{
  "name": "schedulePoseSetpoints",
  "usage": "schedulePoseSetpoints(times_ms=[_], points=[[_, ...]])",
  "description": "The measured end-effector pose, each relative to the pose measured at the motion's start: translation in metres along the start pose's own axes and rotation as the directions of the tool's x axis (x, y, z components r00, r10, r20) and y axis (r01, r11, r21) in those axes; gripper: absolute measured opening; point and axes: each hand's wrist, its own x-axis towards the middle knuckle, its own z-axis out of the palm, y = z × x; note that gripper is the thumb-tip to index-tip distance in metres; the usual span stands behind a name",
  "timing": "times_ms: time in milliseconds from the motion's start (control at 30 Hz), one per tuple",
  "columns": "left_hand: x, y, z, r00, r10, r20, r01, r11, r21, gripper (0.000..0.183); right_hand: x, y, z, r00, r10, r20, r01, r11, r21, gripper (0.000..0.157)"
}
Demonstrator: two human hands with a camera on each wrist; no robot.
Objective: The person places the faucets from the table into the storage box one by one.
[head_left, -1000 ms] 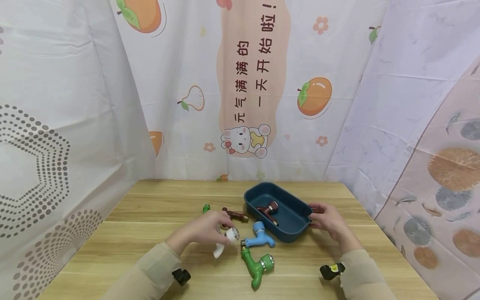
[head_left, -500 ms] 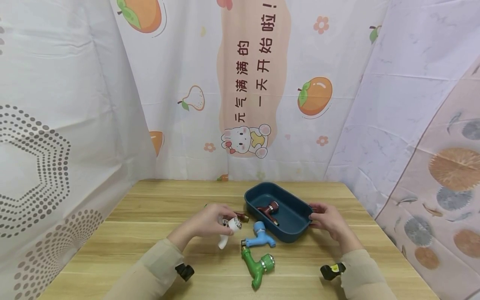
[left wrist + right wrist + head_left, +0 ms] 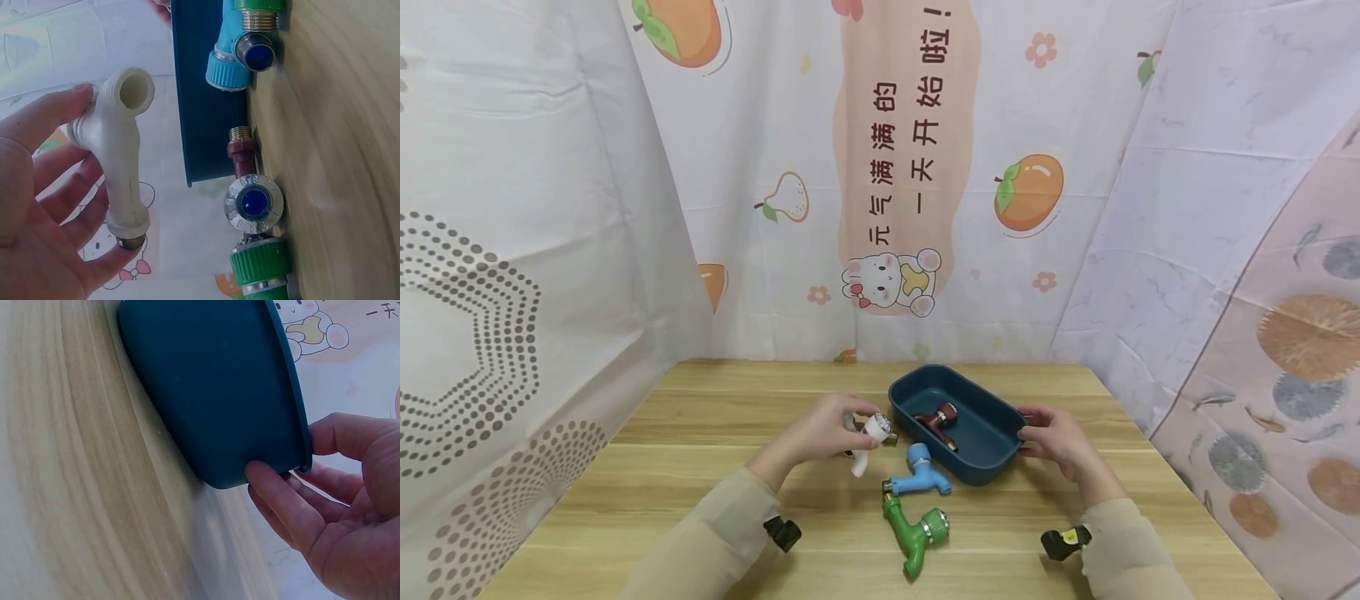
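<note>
My left hand grips a white tap by its handle end, between thumb and fingers, above the table. In the left wrist view its body slants down, with the brass-coloured threaded end near the little finger. My right hand holds the near right end of a dark blue plastic bin, thumb and fingers at the rim. Inside the bin lies a dark red tap. Another dark red tap is on the table, mostly hidden behind my left hand in the head view.
A light blue tap lies against the bin's near left side. Nearer me is a green tap. A second green tap shows by the dark red one in the left wrist view. Printed curtains enclose the wooden table.
My left hand has lifted the white tap and carried it away from me and to the right, toward the bin. My right hand and the bin have stayed in place.
</note>
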Motion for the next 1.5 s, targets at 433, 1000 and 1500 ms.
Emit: schedulePoseSetpoints(times_ms=[433, 1000, 1500], points=[[0.013, 0.002, 0.001, 0.99, -0.007, -0.144, 0.005, 1.0, -0.012, 0.042, 0.0, 0.001, 0.001, 1.0, -0.003, 0.0, 0.003, 1.0, 0.01, 0.055], [0.032, 0.009, 0.003, 0.969, 0.003, -0.245, 0.01, 0.999, 0.052, 0.048, 0.0, 0.002, 0.0, 1.0, -0.001, 0.006, 0.001, 1.0, 0.014, 0.055], [0.051, 0.015, 0.006, 0.958, -0.023, -0.287, 0.036, 0.999, 0.039, 0.05, 0.001, 0.002, 0.0, 1.0, -0.002, 0.004, 0.002, 1.0, 0.007, 0.055]])
